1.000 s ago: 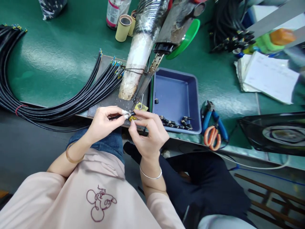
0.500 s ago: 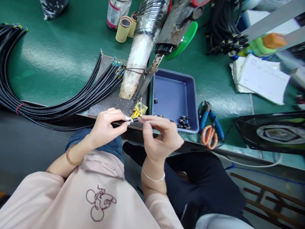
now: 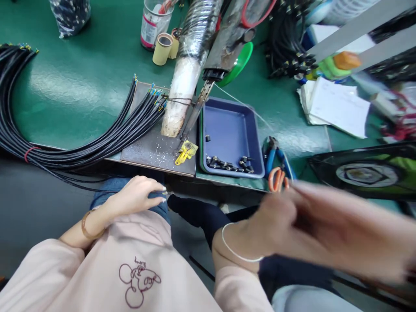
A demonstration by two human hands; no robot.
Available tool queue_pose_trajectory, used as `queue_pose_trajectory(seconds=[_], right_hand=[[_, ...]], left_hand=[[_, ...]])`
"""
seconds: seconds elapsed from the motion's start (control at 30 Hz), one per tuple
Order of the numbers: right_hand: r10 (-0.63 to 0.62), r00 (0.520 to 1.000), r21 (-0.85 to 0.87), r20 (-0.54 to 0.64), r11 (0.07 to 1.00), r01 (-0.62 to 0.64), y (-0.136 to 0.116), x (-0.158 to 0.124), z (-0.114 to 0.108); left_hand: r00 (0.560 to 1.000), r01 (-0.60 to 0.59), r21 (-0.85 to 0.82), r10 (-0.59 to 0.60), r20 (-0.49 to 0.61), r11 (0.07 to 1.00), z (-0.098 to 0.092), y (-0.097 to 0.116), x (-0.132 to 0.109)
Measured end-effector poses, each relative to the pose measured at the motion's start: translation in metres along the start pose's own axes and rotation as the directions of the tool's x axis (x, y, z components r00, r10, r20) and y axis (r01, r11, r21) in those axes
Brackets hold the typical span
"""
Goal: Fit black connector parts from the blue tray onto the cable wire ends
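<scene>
My left hand [image 3: 138, 195] is over my lap, thumb and fingers pinched on the end of a black cable [image 3: 105, 190]. Pale wire tips show at its fingertips. To the right, my right hand [image 3: 276, 219] is smeared by motion, its fingers hidden. It overlaps another person's blurred hand and forearm [image 3: 360, 229] coming from the right; whether they touch or pass something I cannot tell. A thin pale wire [image 3: 240, 103] runs from the soldering iron [image 3: 198, 108] toward my right hand. A yellow clip [image 3: 186, 154] lies on the dark board [image 3: 146, 151].
A bundle of black cables [image 3: 81, 151] curves along the left bench edge. A blue tray [image 3: 227, 125] holds several small black connectors [image 3: 224, 164]. Pliers [image 3: 276, 160] lie beside it. Papers [image 3: 339, 106], a labelled cup [image 3: 151, 28] and a wrapped tube [image 3: 180, 95] are farther back.
My left hand has drawn back from the yellow clip with the cable. My right hand has swung right, away from the left. Another person's forearm has come in from the right.
</scene>
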State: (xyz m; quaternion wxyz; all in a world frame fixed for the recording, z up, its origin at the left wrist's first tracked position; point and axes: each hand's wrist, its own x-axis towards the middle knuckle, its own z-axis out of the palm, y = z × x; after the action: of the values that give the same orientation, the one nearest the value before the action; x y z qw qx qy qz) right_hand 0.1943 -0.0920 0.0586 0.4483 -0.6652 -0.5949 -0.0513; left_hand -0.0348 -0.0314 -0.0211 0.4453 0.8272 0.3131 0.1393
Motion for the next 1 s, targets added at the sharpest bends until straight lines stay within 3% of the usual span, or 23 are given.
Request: queue_pose_trajectory(seconds=[0.07, 0.1, 0.2, 0.23, 0.27, 0.37, 0.53, 1.0], right_hand=[[-0.058, 0.99, -0.056, -0.125, 0.997, 0.051, 0.007, 0.025, 0.024], [-0.142, 0.982, -0.077, -0.121, 0.988, 0.134, 0.011, 0.038, 0.036], [-0.178, 0.982, 0.05, 0.056, 0.983, 0.176, 0.022, 0.07, 0.067], [-0.18, 0.978, 0.099, 0.104, 0.981, 0.17, 0.025, 0.078, 0.076], [-0.192, 0.972, 0.136, 0.136, 0.975, 0.174, 0.028, 0.085, 0.085], [-0.226, 0.946, 0.229, 0.231, 0.958, 0.173, 0.037, 0.102, 0.11], [-0.205, 0.912, 0.318, 0.354, 0.944, 0.089, 0.043, 0.114, 0.132], [-0.23, 0.924, 0.356, 0.306, 0.928, 0.113, 0.041, 0.112, 0.13]], left_hand=[[0.97, 0.027, -0.198, -0.073, -0.23, 0.98, -0.008, -0.003, 0.0], [0.928, 0.014, -0.303, -0.125, -0.35, 0.953, -0.014, -0.005, 0.002], [0.744, -0.108, -0.443, -0.223, -0.63, 0.89, -0.037, -0.009, 0.019], [0.709, -0.168, -0.449, -0.209, -0.674, 0.878, -0.044, -0.011, 0.027], [0.704, -0.209, -0.45, -0.186, -0.685, 0.868, -0.051, -0.013, 0.036], [0.76, -0.259, -0.455, -0.11, -0.64, 0.852, -0.062, -0.018, 0.062], [0.827, -0.252, -0.507, -0.089, -0.555, 0.824, -0.057, -0.017, 0.084], [0.817, -0.264, -0.472, -0.065, -0.573, 0.841, -0.048, -0.018, 0.084]])
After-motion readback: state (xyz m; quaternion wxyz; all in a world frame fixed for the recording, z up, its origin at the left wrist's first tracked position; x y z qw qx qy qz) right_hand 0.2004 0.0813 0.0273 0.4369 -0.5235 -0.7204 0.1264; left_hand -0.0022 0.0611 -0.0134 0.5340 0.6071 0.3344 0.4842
